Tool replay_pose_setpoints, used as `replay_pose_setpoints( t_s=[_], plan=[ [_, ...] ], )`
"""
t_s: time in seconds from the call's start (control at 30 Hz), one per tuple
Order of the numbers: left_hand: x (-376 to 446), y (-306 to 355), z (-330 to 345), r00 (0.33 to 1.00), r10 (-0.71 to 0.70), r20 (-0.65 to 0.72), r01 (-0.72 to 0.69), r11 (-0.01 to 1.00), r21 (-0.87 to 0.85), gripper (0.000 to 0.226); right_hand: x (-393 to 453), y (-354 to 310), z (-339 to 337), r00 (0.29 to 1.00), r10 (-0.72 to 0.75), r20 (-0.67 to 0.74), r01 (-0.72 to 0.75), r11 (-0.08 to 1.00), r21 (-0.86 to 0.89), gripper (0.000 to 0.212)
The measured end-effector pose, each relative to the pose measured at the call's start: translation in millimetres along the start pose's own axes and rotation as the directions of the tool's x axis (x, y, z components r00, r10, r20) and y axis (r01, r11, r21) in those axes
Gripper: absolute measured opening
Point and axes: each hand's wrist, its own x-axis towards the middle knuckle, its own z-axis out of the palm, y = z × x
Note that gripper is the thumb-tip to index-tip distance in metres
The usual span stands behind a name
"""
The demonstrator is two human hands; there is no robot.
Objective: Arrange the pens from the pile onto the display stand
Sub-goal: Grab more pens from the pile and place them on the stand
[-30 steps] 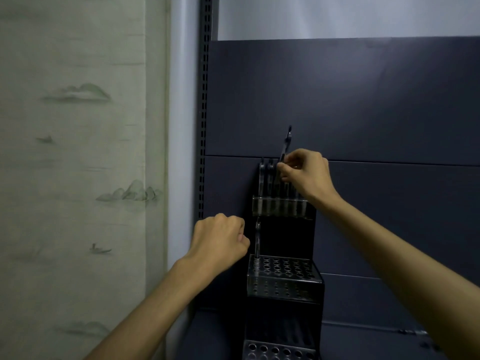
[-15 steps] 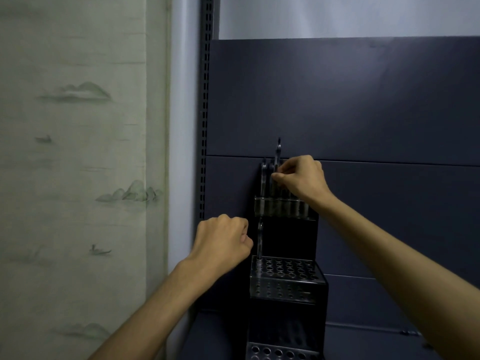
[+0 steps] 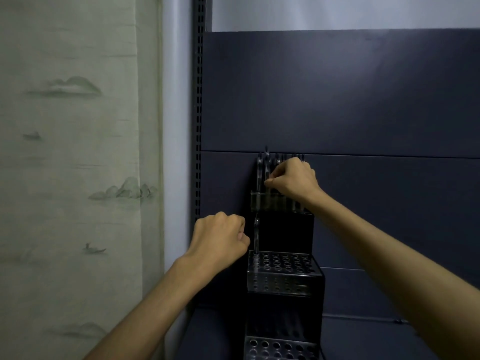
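The right hand [image 3: 294,179] pinches a thin, light, stiff pen [image 3: 266,167] low on its body in the stand's [image 3: 284,279] top row, while the left hand [image 3: 218,241] is a fist, maybe holding nothing.

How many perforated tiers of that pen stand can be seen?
3: the top tier below the right hand, the middle tier beside the left fist, and the bottom tier. Lower tiers may lie out of frame.

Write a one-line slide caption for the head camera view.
Right hand pinches a pen into the display stand's top tier; left hand fisted beside a lone pen.
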Motion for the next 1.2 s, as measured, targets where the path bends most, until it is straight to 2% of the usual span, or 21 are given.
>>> replay_pose_setpoints(
  t_s=[0.27, 0.43, 0.6, 0.7, 0.87, 1.0, 1.2],
  plan=[
    [-3, -2, 0, 1.0, -0.004, 0.025, 0.003, 1.0, 0.004, 0.019, -10, 3, 8, 0.999, 0.043, 0.026, -0.044, 0.999, 0.031, 0.014],
    [-5, -2, -2, 0.999, -0.009, 0.04, 0.008, 1.0, 0.007, 0.02, -12, 5, 6, 0.999, 0.044, -0.005, -0.044, 0.998, 0.042, 0.028],
    [-8, 3, -5, 0.999, -0.046, 0.021, 0.046, 0.998, -0.041, 0.022, -29, 11, 2, 0.993, -0.041, -0.115, 0.046, 0.998, 0.04, 0.015],
    [-7, 10, -6, 0.999, -0.043, -0.018, 0.041, 0.992, -0.116, 0.022, -52, 19, -5, 0.978, -0.135, -0.159, 0.13, 0.991, -0.043, 0.011],
    [-3, 29, -3, 0.997, 0.075, -0.008, -0.075, 0.972, -0.222, 0.032, -98, 46, -25, 0.975, -0.209, -0.081, 0.187, 0.956, -0.225, 0.017],
    [-8, 68, 4, 0.99, 0.141, -0.008, -0.137, 0.947, -0.289, 0.043, -130, 84, -41, 0.98, -0.192, 0.052, 0.198, 0.908, -0.37, 0.038],
    [-17, 148, 26, 0.979, 0.205, 0.013, -0.193, 0.937, -0.292, 0.051, -159, 149, -76, 0.984, -0.152, 0.092, 0.176, 0.902, -0.395, 0.049]
  ],
)
